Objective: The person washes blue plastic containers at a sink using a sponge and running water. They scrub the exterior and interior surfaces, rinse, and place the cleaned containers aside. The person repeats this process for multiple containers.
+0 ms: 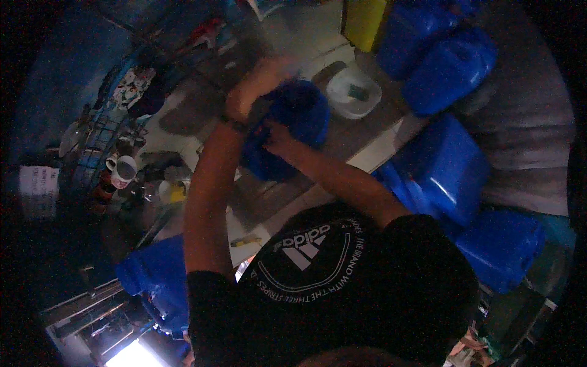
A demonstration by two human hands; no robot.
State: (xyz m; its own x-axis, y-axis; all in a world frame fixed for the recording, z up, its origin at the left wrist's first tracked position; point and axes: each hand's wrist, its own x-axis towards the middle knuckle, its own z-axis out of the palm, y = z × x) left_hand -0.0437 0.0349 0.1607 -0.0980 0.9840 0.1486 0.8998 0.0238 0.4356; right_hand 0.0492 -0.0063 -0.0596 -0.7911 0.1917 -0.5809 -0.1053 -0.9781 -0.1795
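Beside the white tub (347, 109), you are seemingly handling the blue container (301, 122), left hand (264, 78) and right hand (281, 140) too blurred to tell their grip, the next move likely needing steady support.

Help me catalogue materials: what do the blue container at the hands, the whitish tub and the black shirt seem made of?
Blue container: probably plastic; solid colour, though blur and dim light hide its finish.
Whitish tub: likely smooth plastic, judging by its pale, even, rounded wall.
Black shirt: matte cloth, apparently, as it drapes without highlights.
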